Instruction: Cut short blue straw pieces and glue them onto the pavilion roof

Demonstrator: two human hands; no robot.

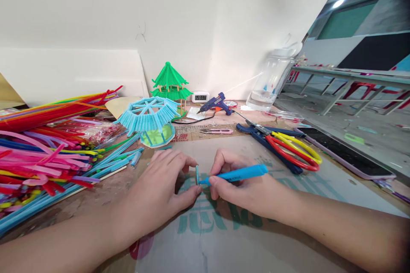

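Note:
My left hand [174,177] holds a short, thin stick [197,175] upright between thumb and index finger; its side looks blue. In my right hand [232,179] is a blue marker [246,173], gripped like a pen, its tip touching or very close to the lower end of the stick. Both hands are low over a translucent sheet [262,239] with green printing under it. Beyond my left hand stands a light-blue pavilion model [150,115] of fuzzy stems on a green base. Behind it is a green two-tiered pavilion model [169,83].
Bundles of coloured pipe cleaners [48,153] spread over the left side. A glue gun [218,104], small clock [200,97] and thread snips [216,131] lie at the back. Pliers [272,147], red-and-yellow scissors [296,153], a phone [346,151] and a water jug [267,81] stand or lie rightward.

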